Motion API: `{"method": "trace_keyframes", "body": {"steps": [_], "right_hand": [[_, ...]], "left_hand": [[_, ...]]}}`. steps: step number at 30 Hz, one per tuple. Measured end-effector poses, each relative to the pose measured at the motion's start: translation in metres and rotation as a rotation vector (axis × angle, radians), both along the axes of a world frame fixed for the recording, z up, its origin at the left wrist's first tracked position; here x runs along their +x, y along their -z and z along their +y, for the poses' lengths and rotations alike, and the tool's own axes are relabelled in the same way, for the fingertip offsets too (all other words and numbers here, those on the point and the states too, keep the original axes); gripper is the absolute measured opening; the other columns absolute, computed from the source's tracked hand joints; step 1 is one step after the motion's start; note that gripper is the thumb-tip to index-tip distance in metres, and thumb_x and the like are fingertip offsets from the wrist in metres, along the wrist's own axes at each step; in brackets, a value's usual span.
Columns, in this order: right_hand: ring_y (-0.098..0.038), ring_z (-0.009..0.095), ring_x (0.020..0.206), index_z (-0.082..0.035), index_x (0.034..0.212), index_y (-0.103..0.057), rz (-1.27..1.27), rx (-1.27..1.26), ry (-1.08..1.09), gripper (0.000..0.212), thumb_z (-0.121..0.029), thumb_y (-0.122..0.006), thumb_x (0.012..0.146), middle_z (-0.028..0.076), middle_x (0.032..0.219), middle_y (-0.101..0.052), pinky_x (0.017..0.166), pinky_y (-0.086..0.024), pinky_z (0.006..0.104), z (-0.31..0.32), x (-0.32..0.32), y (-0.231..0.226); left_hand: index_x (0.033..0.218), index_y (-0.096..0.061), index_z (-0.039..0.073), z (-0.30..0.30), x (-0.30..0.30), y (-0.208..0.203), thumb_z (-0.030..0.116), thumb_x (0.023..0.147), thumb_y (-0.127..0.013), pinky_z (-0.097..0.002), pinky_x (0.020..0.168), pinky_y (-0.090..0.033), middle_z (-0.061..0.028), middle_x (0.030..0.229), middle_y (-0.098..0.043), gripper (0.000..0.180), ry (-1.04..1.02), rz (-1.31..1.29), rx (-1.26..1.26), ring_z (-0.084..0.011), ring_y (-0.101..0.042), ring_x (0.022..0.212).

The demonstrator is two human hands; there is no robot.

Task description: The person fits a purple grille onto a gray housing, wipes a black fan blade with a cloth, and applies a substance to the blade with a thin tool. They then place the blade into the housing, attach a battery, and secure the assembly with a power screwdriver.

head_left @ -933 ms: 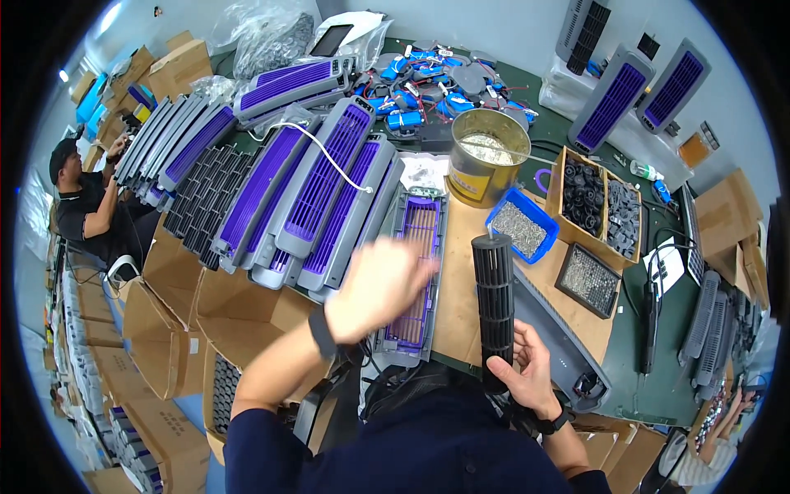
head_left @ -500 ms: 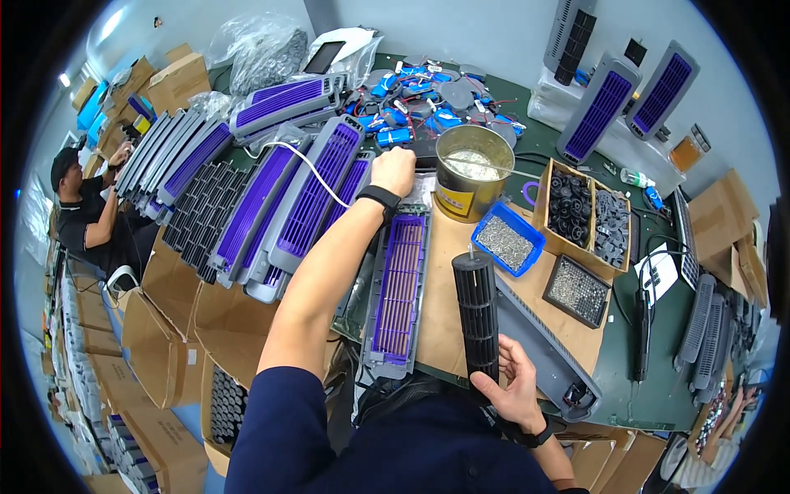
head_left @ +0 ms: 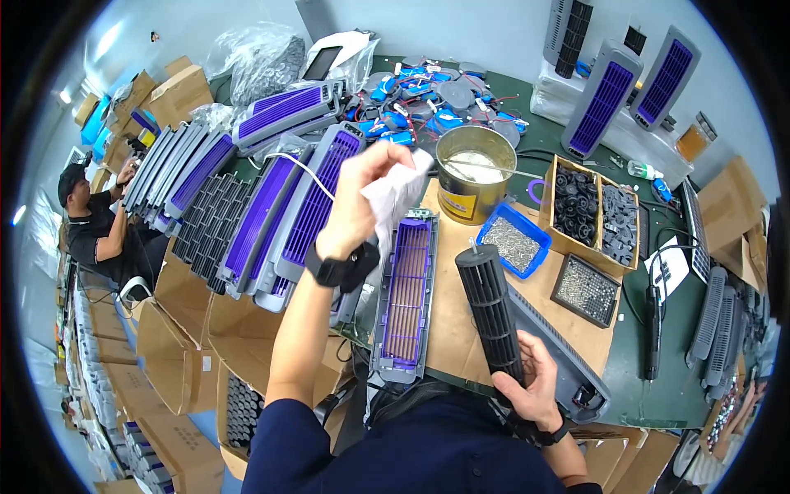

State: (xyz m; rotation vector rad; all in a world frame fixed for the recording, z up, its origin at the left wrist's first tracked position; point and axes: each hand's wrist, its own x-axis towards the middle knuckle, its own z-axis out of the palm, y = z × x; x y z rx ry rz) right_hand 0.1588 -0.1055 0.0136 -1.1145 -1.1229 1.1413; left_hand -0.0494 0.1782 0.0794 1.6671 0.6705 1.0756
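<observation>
My left hand (head_left: 362, 198) is raised left of the metal tin (head_left: 467, 202), its fingers closed on a crumpled white cloth or tissue (head_left: 401, 188). A black cylindrical fan wheel (head_left: 487, 309) with slotted sides and a thin shaft at its top leans in my right hand (head_left: 531, 380), gripped near its lower end. Between my hands lies a grey fan housing (head_left: 383, 329) with a purple grille (head_left: 407, 288). Another long grey housing part (head_left: 550, 346) lies partly behind the fan wheel and my right hand.
A blue tray of small metal parts (head_left: 512, 243), a black tray (head_left: 586, 290) and a wooden box of black parts (head_left: 573, 202) stand right. Purple-grilled housings (head_left: 317, 206) are stacked left; blue battery packs (head_left: 444, 119) pile behind. A power screwdriver (head_left: 652, 329) lies right. A co-worker (head_left: 103, 222) sits far left.
My left hand has come up and toward me from beside the tin, now with the white cloth or tissue showing in it. The fan wheel has tilted slightly in my right hand.
</observation>
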Motion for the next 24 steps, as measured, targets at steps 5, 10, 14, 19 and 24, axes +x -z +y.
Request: {"method": "trace_keyframes", "body": {"steps": [5, 10, 14, 19, 24], "right_hand": [[-0.060, 0.019, 0.110, 0.009, 0.132, -0.043, -0.044, 0.049, -0.077, 0.064, -0.004, -0.077, 0.079, 0.017, 0.122, -0.060, 0.097, -0.047, 0.0307, 0.005, 0.005, -0.010], [-0.061, 0.019, 0.109, 0.010, 0.132, -0.045, -0.138, 0.012, -0.114, 0.064, -0.007, -0.079, 0.079, 0.017, 0.120, -0.062, 0.095, -0.048, 0.0306, 0.009, -0.001, -0.017], [-0.059, 0.017, 0.112, 0.009, 0.133, -0.043, -0.093, -0.040, -0.111, 0.068, -0.008, -0.079, 0.079, 0.014, 0.122, -0.060, 0.098, -0.044, 0.0286, 0.004, -0.001, -0.014], [-0.065, 0.018, 0.091, 0.010, 0.126, -0.050, 0.185, -0.228, -0.146, 0.058, -0.020, -0.076, 0.084, 0.015, 0.112, -0.064, 0.082, -0.053, 0.0293, -0.004, -0.002, -0.018], [-0.065, 0.018, 0.085, 0.009, 0.130, -0.049, 0.500, -0.380, -0.458, 0.054, -0.027, -0.064, 0.093, 0.016, 0.115, -0.062, 0.071, -0.056, 0.0313, -0.001, 0.009, -0.026]], "left_hand": [[0.095, -0.059, 0.003, -0.043, -0.011, 0.012, 0.005, 0.087, -0.067, -0.0244, 0.077, -0.050, -0.0031, 0.095, -0.064, 0.012, 0.191, -0.275, -0.222, -0.0093, -0.061, 0.085], [0.099, -0.060, 0.002, -0.069, -0.011, 0.013, 0.007, 0.088, -0.067, -0.0249, 0.078, -0.052, -0.0043, 0.096, -0.064, 0.013, 0.254, -0.336, -0.436, -0.0102, -0.063, 0.086], [0.103, -0.061, 0.001, -0.083, -0.009, 0.002, 0.007, 0.088, -0.068, -0.0247, 0.078, -0.054, -0.0050, 0.097, -0.065, 0.017, 0.252, -0.296, -0.435, -0.0104, -0.064, 0.089], [0.109, -0.063, -0.001, -0.083, -0.012, 0.016, 0.003, 0.087, -0.070, -0.0260, 0.076, -0.057, -0.0084, 0.097, -0.071, 0.024, 0.329, -0.323, -0.504, -0.0124, -0.068, 0.086], [0.098, -0.068, -0.002, -0.089, -0.007, 0.025, -0.002, 0.085, -0.070, -0.0247, 0.073, -0.056, -0.0087, 0.092, -0.072, 0.013, 0.176, -0.258, -0.397, -0.0114, -0.068, 0.081]]}}
